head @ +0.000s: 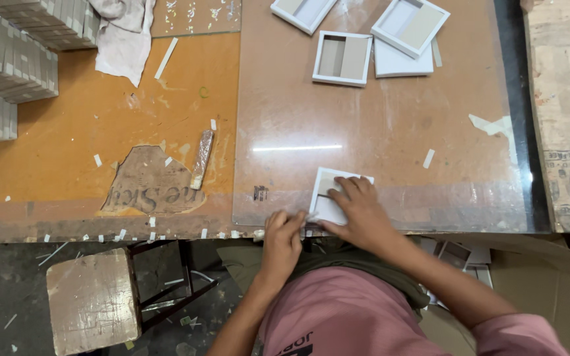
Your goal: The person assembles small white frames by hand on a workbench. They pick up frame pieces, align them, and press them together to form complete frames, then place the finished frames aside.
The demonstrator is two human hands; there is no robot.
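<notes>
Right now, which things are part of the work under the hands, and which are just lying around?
In hand:
right hand pressing white box tray
left hand at its corner

Lying about:
three more trays
cloth
wrapped stick
stool

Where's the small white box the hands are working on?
The small white box lies at the table's near edge, under the right hand, with the left hand beside it.

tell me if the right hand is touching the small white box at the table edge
Touching. The head view shows the right hand lying flat on the small white box, fingers spread across its top.
</notes>
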